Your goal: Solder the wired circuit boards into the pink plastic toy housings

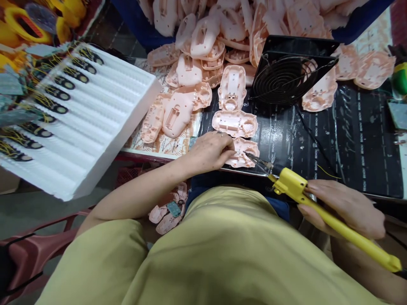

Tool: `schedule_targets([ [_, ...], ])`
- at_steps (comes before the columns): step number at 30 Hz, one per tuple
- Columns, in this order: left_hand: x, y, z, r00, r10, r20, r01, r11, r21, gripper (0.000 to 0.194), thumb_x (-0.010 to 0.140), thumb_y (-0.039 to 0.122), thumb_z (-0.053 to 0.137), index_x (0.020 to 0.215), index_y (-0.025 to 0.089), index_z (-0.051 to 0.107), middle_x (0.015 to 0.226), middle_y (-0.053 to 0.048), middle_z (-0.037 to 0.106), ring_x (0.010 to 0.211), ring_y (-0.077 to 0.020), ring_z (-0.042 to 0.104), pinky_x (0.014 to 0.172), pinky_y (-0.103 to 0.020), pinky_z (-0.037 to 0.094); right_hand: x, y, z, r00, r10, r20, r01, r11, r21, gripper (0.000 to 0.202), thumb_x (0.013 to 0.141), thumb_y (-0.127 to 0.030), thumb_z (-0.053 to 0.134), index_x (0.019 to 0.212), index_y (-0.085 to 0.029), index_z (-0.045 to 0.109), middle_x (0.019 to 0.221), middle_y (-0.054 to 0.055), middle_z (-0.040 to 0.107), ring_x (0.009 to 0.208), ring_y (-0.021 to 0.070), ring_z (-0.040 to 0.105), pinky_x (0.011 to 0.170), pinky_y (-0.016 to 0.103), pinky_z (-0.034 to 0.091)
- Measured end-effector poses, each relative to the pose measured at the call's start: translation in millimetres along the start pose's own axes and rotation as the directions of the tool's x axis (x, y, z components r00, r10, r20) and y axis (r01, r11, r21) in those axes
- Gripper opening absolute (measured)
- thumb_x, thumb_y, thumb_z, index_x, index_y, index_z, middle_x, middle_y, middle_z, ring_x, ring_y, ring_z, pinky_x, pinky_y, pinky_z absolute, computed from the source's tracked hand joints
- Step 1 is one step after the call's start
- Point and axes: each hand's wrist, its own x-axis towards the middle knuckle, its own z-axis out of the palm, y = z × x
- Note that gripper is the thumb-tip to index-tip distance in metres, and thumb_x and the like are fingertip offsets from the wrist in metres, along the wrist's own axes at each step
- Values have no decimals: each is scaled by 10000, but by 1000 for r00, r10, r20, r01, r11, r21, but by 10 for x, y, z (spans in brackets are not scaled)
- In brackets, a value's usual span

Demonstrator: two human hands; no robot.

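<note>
My right hand (346, 207) is wrapped around the yellow handle of a soldering iron (295, 184). The iron's metal tip reaches into a pink plastic shell half (251, 146) lying at the table's front edge. With fingers bent and pinched together, my left hand (211, 152) grips the left end of that same shell. Its fingers cover part of the shell, and any small part between them is hidden. Just behind lies a second open shell half (233, 123), and behind that a third one (232, 87) with small metal contacts inside.
A black fan (282, 78) stands on the black mat (359, 144), its cable trailing forward. Many pink shells are heaped behind, below a blue bin (127, 17). At left, a white foam tray (111, 106) carries several dark round parts with yellow wires. A reddish chair (41, 258) is lower left.
</note>
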Motion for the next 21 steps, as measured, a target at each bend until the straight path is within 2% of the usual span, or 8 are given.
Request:
schedule_targets([
  [2,7,3,3,1000,9,1,-9,1000,0,115,931,212,591,866,160,671,825,-53,699,818,-199,638,836,-326,478,20,-17,49,997,-77,1,76,995,67,404,870,-199,720,1258,-256,622,849,20,744,778,195,741,637,311,636],
  [4,9,5,1,1000,17,1,-17,1000,0,118,931,221,591,858,166,665,820,-48,697,810,-194,635,829,-323,478,56,-39,75,994,-106,7,104,991,87,363,853,-163,736,1193,-251,641,837,11,751,770,178,743,642,281,634],
  [9,0,4,2,1000,17,6,-18,999,28,119,934,230,596,873,160,671,837,-54,704,824,-201,641,833,-330,477,124,-54,105,989,-144,-21,145,989,26,190,853,-198,754,1017,-241,666,831,10,761,735,159,741,654,253,638],
  [13,1,0,18,1000,20,12,-21,998,56,137,944,243,598,886,151,682,843,-62,707,828,-210,643,827,-338,471,139,-38,109,987,-158,41,157,987,17,155,850,-197,761,972,-232,672,824,4,760,756,163,748,697,260,652],
  [17,10,5,20,1000,18,12,-18,997,78,152,950,247,591,884,150,687,840,-66,705,834,-216,644,822,-339,466,148,-19,71,982,-171,84,170,985,23,183,837,-167,766,985,-220,673,866,15,766,792,168,752,730,270,659],
  [21,11,16,11,1000,11,27,-13,997,82,166,955,277,603,892,151,690,852,-67,712,851,-220,650,834,-343,463,168,-42,61,981,-177,77,173,984,48,231,834,-149,767,1030,-215,663,871,25,759,812,167,748,729,274,657],
])
